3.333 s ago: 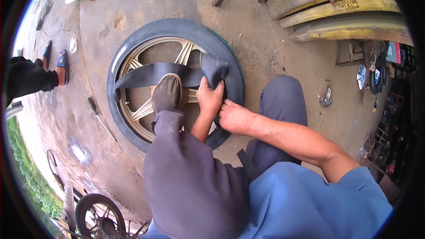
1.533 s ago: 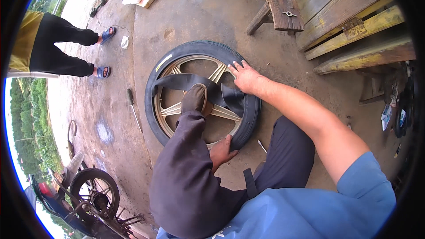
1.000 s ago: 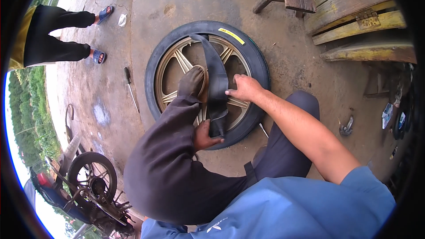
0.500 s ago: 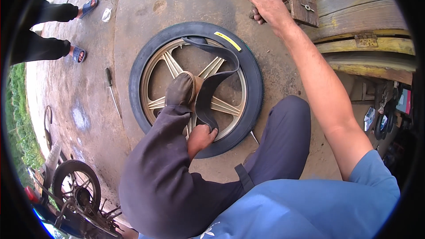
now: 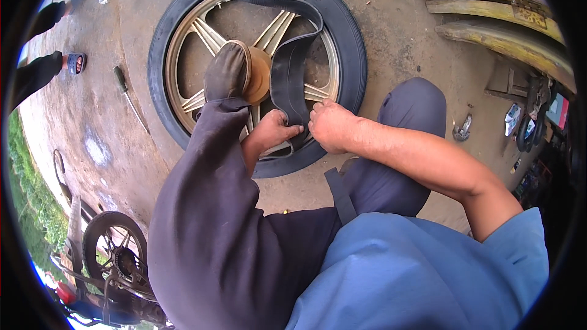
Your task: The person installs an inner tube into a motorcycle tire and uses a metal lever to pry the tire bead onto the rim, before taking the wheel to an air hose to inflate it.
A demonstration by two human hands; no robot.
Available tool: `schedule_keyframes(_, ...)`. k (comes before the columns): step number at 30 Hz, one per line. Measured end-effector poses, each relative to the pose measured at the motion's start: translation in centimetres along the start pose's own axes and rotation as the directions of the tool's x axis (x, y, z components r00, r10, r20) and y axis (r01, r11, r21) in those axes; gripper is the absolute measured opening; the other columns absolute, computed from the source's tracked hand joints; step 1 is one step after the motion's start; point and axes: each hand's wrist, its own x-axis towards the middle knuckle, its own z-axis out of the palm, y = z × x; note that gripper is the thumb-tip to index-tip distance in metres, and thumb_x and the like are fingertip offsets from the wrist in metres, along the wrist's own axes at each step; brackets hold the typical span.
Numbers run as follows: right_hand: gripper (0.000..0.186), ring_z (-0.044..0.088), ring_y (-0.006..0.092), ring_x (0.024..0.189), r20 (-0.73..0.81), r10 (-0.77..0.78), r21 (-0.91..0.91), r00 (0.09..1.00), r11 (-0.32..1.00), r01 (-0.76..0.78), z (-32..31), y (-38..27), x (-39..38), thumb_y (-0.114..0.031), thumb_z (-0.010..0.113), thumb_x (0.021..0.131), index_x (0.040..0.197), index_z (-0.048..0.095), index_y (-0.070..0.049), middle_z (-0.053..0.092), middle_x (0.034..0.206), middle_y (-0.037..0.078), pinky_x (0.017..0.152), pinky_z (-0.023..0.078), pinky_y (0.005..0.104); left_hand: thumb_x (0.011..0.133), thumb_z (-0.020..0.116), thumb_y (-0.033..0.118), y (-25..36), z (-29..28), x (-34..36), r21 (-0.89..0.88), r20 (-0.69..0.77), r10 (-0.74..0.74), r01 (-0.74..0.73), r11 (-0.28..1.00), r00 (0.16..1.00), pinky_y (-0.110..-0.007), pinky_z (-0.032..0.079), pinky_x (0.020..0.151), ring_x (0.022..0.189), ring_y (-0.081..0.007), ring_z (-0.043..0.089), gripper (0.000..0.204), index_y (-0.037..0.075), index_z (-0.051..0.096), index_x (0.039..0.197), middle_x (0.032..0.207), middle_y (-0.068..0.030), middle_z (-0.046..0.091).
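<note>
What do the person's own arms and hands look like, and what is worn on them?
Both hands, left hand and right hand, are bare, without gloves. The right forearm is bare up to a short blue sleeve. No watch or ring shows.

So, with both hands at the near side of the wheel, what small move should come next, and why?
Probably tuck the inner tube under the tire where the left hand and right hand grip it; its loop lies loose across the gold rim.
</note>
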Motion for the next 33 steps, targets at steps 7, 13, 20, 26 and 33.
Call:
schedule_keyframes(7, 0.027, 0.063, 0.0263, 0.105, -0.121, 0.024, 0.206, 0.992, 0.979, 0.001, -3.5, -2.1, -2.2, -0.024, 0.068, 0.078, 0.094, 0.076, -0.004, 0.072, 0.098, 0.011, 0.099, 0.044, 0.0405, 0.081, 0.078, 0.017, -4.8, 3.0, 2.2, 0.169, 0.066, 0.017, -0.028, 0.985, 0.998, -0.041, 0.047, 0.06, 0.062, -0.015, 0.053, 0.026, -0.006, 0.066, 0.078, 0.065, -0.0129, 0.061)
schedule_keyframes(13, 0.026, 0.063, 0.0271, 0.103, -0.138, 0.045, 0.262, 0.989, 0.965, -0.007, -2.2, -1.8, -2.8, -0.022, 0.071, 0.075, 0.093, 0.077, -0.004, 0.071, 0.097, 0.01, 0.097, 0.046, 0.0413, 0.103, 0.063, 0.03, -3.2, 2.3, -0.6, -0.337, 0.404, -0.346, 0.489, 0.805, 0.847, -0.038, 0.055, 0.086, 0.094, -0.0238, 0.069, 0.042, -0.004, 0.062, 0.127, 0.108, -0.0129, 0.073)
schedule_keyframes(20, 0.026, 0.063, 0.0284, 0.1, -0.141, 0.021, 0.3, 0.99, 0.954, 0.023, -2.1, -3.0, -1.8, -0.023, 0.071, 0.073, 0.09, 0.076, -0.003, 0.07, 0.094, 0.011, 0.094, 0.047, 0.0416, 0.1, 0.069, 0.018, -0.3, 1.4, -3.1, -0.331, -0.004, 0.131, -0.126, 0.935, 0.991, -0.035, 0.049, 0.102, 0.115, -0.0215, 0.062, 0.051, -0.003, 0.051, 0.142, 0.127, -0.013, 0.065)
schedule_keyframes(26, 0.028, 0.063, 0.0294, 0.101, -0.084, 0.009, 0.269, 0.996, 0.963, 0.014, -2.3, -3.0, -2.1, -0.024, 0.072, 0.073, 0.09, 0.076, -0.002, 0.071, 0.096, 0.013, 0.095, 0.047, 0.0416, 0.102, 0.064, 0.014, 4.9, 2.0, 1.7, -0.389, -0.077, 0.072, -0.097, 0.916, 0.994, -0.027, 0.05, 0.067, 0.072, -0.0066, 0.055, 0.021, -0.003, 0.069, 0.092, 0.079, 0.0018, 0.062)
schedule_keyframes(33, 0.031, 0.063, 0.0314, 0.111, -0.11, 0.023, 0.281, 0.994, 0.96, 0.009, -2.0, -4.5, -2.0, -0.023, 0.071, 0.073, 0.094, 0.077, -0.001, 0.072, 0.101, 0.016, 0.102, 0.045, 0.042, 0.101, 0.062, 0.016, 3.1, 4.8, 4.2, -0.61, 0.243, -0.079, 0.216, 0.762, 0.967, -0.03, 0.047, 0.065, 0.074, -0.0121, 0.06, 0.021, 0.005, 0.067, 0.083, 0.083, 0.0005, 0.065)
